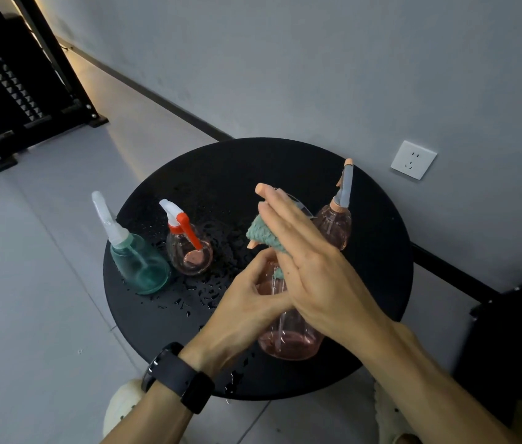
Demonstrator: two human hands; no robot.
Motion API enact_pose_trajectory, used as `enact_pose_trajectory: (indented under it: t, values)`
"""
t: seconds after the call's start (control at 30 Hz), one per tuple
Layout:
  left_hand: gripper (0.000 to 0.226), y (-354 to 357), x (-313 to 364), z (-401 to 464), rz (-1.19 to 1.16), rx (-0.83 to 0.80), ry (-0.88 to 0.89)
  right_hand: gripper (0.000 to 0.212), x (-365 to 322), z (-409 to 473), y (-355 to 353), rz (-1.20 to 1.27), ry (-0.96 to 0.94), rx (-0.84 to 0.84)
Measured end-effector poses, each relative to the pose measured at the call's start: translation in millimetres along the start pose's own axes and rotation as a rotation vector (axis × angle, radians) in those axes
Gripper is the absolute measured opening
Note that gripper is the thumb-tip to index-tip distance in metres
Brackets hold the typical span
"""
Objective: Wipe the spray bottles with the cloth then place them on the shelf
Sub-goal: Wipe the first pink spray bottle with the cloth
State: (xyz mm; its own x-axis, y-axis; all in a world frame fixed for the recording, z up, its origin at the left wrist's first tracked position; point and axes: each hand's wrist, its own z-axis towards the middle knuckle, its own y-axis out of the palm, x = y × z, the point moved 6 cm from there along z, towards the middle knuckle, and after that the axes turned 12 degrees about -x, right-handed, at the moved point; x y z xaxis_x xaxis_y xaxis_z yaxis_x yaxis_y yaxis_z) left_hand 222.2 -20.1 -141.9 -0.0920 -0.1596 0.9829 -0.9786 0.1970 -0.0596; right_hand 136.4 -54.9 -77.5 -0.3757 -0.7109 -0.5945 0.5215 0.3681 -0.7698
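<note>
Hands meet over the round black table (pixel 381 251), where a pink spray bottle (pixel 288 341) is gripped by the left hand (pixel 247 302). A teal cloth (pixel 263 233) is pressed against its upper part by the straight-fingered right hand (pixel 311 267). Beyond it on the table, a teal bottle (pixel 141 267), a red-triggered bottle (pixel 189 248) and another pink bottle (pixel 333 225) are set.

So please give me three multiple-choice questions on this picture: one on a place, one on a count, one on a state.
1. Where is the green bottle? A the table's left edge; B the floor; C the shelf.
2. How many bottles show? A two; B four; C six.
3. The table is: A dry; B wet; C cloth-covered.

Answers: 1 A, it stands on the table, far left. 2 B, three stand and the left hand holds a pink bottle. 3 B, drops lie near the bottles.
</note>
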Motion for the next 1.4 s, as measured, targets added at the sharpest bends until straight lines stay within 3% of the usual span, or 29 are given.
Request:
enact_pose_trajectory:
  t: [0.13,0.3,0.47,0.83,1.1,1.23,1.4]
  values:
    - [0.061,1.7,0.9,-0.4,0.025,-0.055,-0.014,0.063,5.1,-1.1,-8.2,0.051,0.066,0.125]
    - [0.049,7.6,2.9,-6.0,0.022,-0.155,-0.031,0.053,20.9,-3.7,-32.4,0.099,0.191,0.333]
    - [0.041,7.9,10.0,-8.0,0.007,-0.109,0.011,0.049,19.6,1.5,-31.0,0.129,0.162,0.143]
    - [0.041,-0.5,6.4,-5.1,-0.064,-0.03,0.038,0.047,19.5,-1.6,-40.1,0.075,0.243,-0.016]
    - [0.038,1.1,8.1,-2.9,-0.009,-0.045,0.031,0.04,21.7,-1.5,-43.4,0.075,0.254,0.102]
    - [0.031,0.3,9.8,-1.1,0.052,0.058,0.074,0.05,11.0,1.0,-34.1,0.017,0.214,0.058]
    - [0.032,-0.2,14.6,-2.0,0.026,0.099,0.135,0.061,-9.2,3.1,-28.8,-0.171,0.065,0.148]
